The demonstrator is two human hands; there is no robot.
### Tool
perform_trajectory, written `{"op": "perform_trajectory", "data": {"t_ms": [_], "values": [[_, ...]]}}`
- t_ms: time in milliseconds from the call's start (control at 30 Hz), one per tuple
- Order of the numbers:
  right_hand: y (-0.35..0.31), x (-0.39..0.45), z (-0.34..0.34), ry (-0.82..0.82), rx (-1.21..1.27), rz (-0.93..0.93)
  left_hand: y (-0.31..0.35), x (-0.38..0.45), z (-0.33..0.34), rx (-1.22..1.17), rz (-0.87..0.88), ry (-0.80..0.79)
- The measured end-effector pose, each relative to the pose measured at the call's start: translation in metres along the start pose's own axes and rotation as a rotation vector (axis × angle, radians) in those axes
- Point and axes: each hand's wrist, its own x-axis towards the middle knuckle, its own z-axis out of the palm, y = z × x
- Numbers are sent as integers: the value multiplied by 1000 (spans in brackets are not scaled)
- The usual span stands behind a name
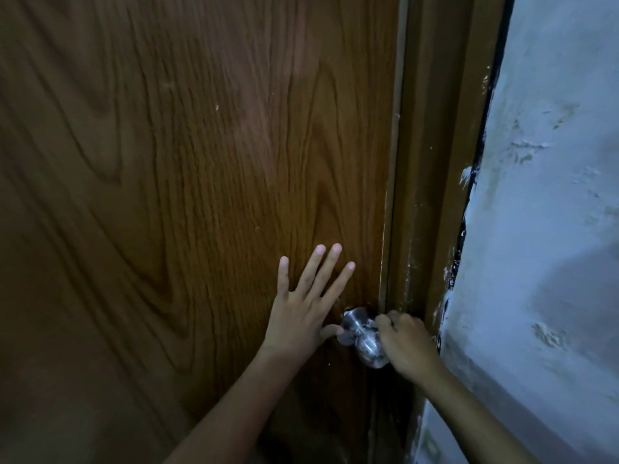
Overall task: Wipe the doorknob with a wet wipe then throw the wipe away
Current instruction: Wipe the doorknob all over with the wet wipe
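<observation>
Head view looks down a brown wood-grain door (187, 182) to a silver doorknob (363, 339) near its right edge, beside the door frame (432, 195) and a rough pale wall (549, 229). By my reading the wiping step is in hand and the throwing away has not begun. The right hand (407, 344) is curled closed against the knob's right side, fingers bunched over its neck and rounded body; a small pale scrap peeks out between fingers and metal, which is probably the wet wipe (375, 324) (too little of it shows to be sure). The left hand (301, 313) lies flat and spread wide on the door just left of the knob, gripping nothing, its thumb touching the knob's base plate as if bracing the door. The next move likely calls for turning the closed hand around the knob to reach its far side and face, keeping pressure on, then lifting the wipe clear. No bin is in sight.
</observation>
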Motion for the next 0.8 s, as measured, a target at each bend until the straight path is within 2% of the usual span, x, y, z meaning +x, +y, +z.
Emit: {"op": "perform_trajectory", "data": {"t_ms": [67,167,233,400,533,667,700,800], "values": [[-6,-4,3,16,-160,-87,0,0,1,10,0,-12],[-17,-14,10,46,-398,-445,0,1,2,9,3,-17],[-21,-23,18,15,-496,-591,1,1,2,-14,7,-12],[-10,-19,15,19,-465,-597,0,-1,4,-17,14,0],[-3,-7,12,63,-123,-354,-2,-2,6,4,35,14],[-7,-5,11,118,-108,-209,-5,-3,10,35,69,30],[-9,-8,10,120,-167,-246,-5,-2,11,43,73,33],[-12,-21,21,81,-501,-534,-7,-2,11,62,83,44]]}}
